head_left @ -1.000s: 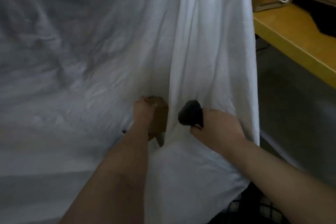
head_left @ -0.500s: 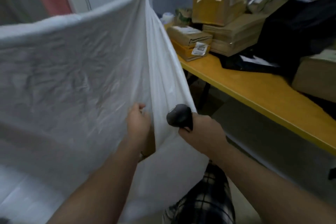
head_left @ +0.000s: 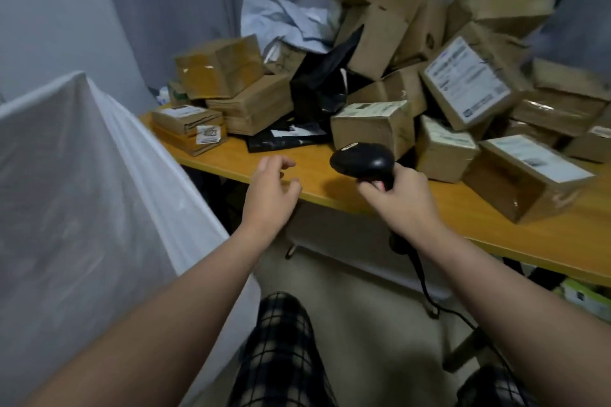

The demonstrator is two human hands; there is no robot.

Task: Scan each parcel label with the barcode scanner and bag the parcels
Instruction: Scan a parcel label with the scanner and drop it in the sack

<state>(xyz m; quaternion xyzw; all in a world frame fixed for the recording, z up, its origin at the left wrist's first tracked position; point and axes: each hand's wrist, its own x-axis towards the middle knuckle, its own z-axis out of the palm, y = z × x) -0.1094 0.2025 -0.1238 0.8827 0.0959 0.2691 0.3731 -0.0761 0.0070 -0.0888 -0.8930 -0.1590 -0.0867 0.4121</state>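
Left grip (head_left: 269, 190) is empty, fingers spread and loosely curved, hovering over the front edge of the bench (head_left: 496, 235). Right grip (head_left: 401, 198) is wrapped round the handle of the scanner (head_left: 362, 160), head aimed at the pile, cable (head_left: 421, 277) hanging below the bench.

Parcels are heaped on the bench, well apart from the white bag (head_left: 82, 192) standing open at the left. Closest candidate is the small box (head_left: 372, 132) just behind the scanner, with its label (head_left: 373, 108) on the top face.

Handling guess: small cardboard, stiff, probably light enough for one hand. Take it across two opposite side faces and keep the label face up for the scan. Taped faces look glossy (likely slick, so squeeze the bare cardboard instead).

The black mailer (head_left: 317, 89) is soft and floppy: pinch an edge or scoop from under it.

The boxes behind lean on each other. Pull from the front row, or the stack may slide.
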